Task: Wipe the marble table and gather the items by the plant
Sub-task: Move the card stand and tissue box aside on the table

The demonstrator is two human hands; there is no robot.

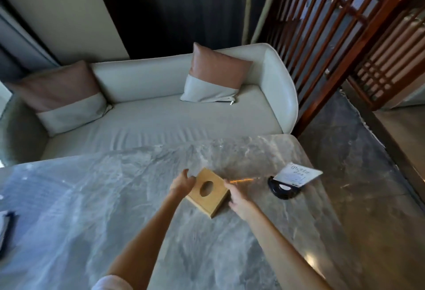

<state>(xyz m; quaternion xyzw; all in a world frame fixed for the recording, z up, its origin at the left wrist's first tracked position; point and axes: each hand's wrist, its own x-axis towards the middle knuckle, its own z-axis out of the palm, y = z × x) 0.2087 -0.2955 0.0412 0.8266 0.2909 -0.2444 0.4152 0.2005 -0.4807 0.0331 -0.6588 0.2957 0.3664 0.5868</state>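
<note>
Step in hand: gathering, as I judge it; I see no cloth in either hand, so the wiping is not what occupies me here.
Wooden tissue box [208, 192]: tan, oval slot on top, lying on the marble bench [115, 209] toward its right half, turned corner-on to me.
Left hand [181, 182]: at the box's far left edge, fingers curled round the side, part open; touching or just about to, blur prevents certainty.
Right hand [238, 200]: at the box's right side, fingers bent against the edge, not closed into a fist; contact looks likely.
Grip verdict: I cannot tell whether either hand truly clamps the box.
Card stand [284, 189]: dark base with a white card [297, 173], near the box, to its right, apart from it.
Dark-edged item [4, 227]: at the bench's left edge, cut off by the frame, unidentified.
Plant: not on the bench in view; pale stems [249, 2] rise behind the sofa [161, 119].
Next move: needs a firm two-sided hold on the box, then a carry toward wherever the plant stands.
</note>
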